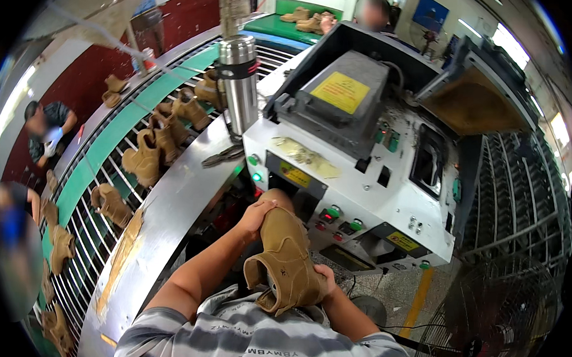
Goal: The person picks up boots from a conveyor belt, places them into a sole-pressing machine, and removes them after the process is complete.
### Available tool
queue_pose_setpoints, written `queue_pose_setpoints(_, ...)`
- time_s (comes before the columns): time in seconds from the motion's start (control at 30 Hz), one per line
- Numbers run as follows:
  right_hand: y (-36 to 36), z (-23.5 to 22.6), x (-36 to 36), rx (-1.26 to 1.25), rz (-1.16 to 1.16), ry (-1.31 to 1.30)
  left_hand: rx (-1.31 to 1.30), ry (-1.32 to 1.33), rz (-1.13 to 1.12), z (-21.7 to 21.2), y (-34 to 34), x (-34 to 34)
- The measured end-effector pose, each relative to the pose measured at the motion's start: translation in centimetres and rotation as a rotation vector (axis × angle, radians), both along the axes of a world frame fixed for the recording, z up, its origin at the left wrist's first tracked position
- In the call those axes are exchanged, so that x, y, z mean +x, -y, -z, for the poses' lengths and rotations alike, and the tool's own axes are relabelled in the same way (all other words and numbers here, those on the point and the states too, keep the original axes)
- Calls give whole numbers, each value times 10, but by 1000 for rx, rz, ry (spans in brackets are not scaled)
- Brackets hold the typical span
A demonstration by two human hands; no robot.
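A tan ankle boot upper (286, 255) is held in front of my chest, its rounded toe pointing away toward the machine and its open collar toward me. My left hand (256, 217) grips it near the toe from the left side. On the right, my right hand (324, 280) is closed round the heel end, its fingers partly hidden behind the boot. Just beyond the toe stands the white machine (356, 188), with green and red lit buttons on its front panel.
To the left, a curved roller conveyor (98, 234) carries several tan boots (140, 159) behind a metal ledge (170, 205). A steel thermos (239, 81) and pliers (223, 155) sit by the machine. A floor fan (477, 333) and a rack (515, 195) stand right. Other people work beyond.
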State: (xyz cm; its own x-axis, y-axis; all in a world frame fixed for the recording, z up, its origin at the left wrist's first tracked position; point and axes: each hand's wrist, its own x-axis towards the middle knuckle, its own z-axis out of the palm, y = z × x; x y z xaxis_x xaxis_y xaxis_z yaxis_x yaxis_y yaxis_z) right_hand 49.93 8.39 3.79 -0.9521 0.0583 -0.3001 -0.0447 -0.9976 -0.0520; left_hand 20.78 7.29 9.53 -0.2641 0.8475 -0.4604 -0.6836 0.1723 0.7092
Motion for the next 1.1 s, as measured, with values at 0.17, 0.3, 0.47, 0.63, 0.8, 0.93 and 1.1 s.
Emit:
queue_pose_setpoints(0.17,-16,-63,50,371,412,-37,126,233,186,45,-40,32)
queue_pose_setpoints(0.3,-89,-131,105,850,856,266,244,-550,223,111,-23,68)
queue_pose_setpoints(0.47,-225,-247,130,1500,1049,903,247,-1038,354,77,-14,77)
queue_pose_setpoints(0.63,-369,-291,136,1720,791,1670,264,-936,292,92,-32,83)
queue_pose_setpoints(0.8,-417,-294,98,1698,426,1941,185,-820,316,104,-45,81)
queue_pose_setpoints(0.93,-449,-261,91,1664,310,2018,196,-837,335,99,-43,76)
queue_pose_setpoints(1.1,-460,-242,91,1661,103,1919,196,-842,322,106,-45,77)
